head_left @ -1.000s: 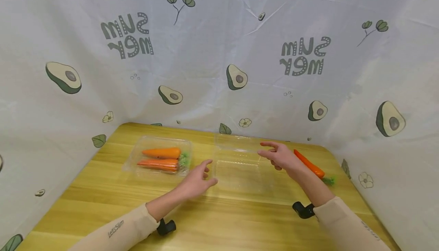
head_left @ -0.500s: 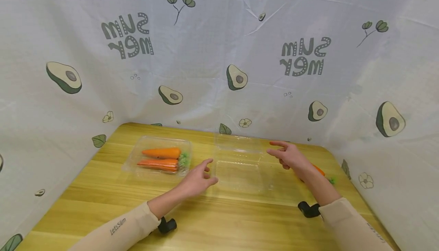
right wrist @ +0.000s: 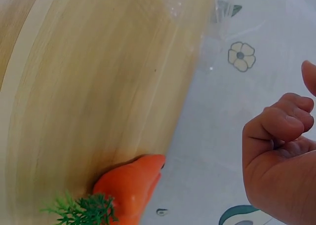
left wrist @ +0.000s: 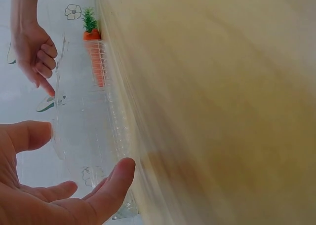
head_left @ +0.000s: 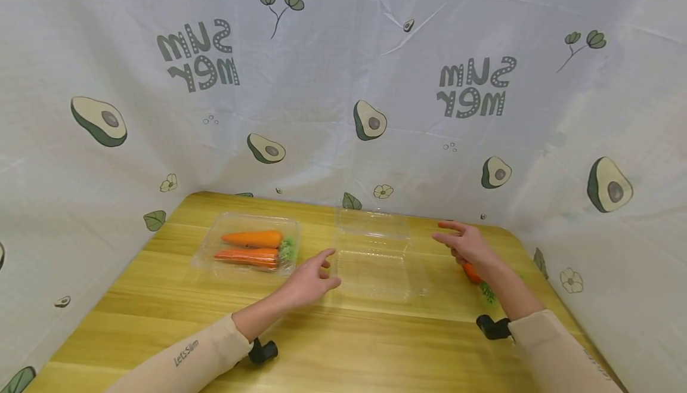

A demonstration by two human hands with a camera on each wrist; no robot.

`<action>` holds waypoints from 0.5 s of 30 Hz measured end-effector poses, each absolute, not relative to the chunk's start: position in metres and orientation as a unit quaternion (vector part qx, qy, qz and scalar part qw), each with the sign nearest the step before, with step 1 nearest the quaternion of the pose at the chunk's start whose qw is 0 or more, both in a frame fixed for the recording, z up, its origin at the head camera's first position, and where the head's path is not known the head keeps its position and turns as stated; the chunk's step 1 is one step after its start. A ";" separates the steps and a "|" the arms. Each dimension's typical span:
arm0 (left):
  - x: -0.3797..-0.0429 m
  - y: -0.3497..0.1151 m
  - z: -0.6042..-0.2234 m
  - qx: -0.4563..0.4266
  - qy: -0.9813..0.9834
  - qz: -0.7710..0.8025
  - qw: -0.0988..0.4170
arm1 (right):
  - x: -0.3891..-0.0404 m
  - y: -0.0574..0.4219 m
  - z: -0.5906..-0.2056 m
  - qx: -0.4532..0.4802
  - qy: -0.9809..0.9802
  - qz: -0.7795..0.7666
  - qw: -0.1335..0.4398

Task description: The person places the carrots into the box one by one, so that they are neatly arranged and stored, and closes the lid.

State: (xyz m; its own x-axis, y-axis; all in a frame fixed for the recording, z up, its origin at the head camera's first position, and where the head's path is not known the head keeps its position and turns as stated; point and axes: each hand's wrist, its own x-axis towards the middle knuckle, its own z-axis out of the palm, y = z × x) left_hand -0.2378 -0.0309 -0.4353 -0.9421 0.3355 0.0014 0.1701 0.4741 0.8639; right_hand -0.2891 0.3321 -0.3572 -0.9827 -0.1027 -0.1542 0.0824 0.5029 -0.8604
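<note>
An opened clear plastic clamshell box (head_left: 370,265) lies mid-table, its lid (head_left: 373,223) tipped back to the curtain. My left hand (head_left: 308,282) is at its left edge, thumb and fingers spread; contact is unclear. In the left wrist view, my left hand's fingers (left wrist: 116,183) sit beside the box wall (left wrist: 81,106), gripping nothing. My right hand (head_left: 464,247) hovers right of the box, index finger extended, the others curled, holding nothing. Under that arm lies an orange carrot (head_left: 472,274) with a green top, partly hidden; a faint green patch shows beyond the forearm.
On the left, another clear plastic box (head_left: 214,271) holds two carrots (head_left: 252,239) with green tops. A white curtain (head_left: 322,83) with avocado prints borders the wooden table (head_left: 349,345) at the back and sides. Black wrist-worn devices (head_left: 263,351) stick out under the forearms.
My right hand has shifted right, away from the box. Its forearm now covers the carrot seen earlier at the right, and an orange end with green shows left of it. My left hand stays put.
</note>
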 end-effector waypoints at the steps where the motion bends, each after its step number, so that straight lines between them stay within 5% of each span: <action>1: -0.238 -0.031 -0.436 0.147 0.855 0.490 0.084 | -0.289 0.334 -0.357 -0.002 0.862 -0.498 0.092; 15: -0.238 -0.029 -0.435 0.147 0.855 0.490 0.088 | -0.289 0.361 -0.363 0.044 0.859 -0.504 0.079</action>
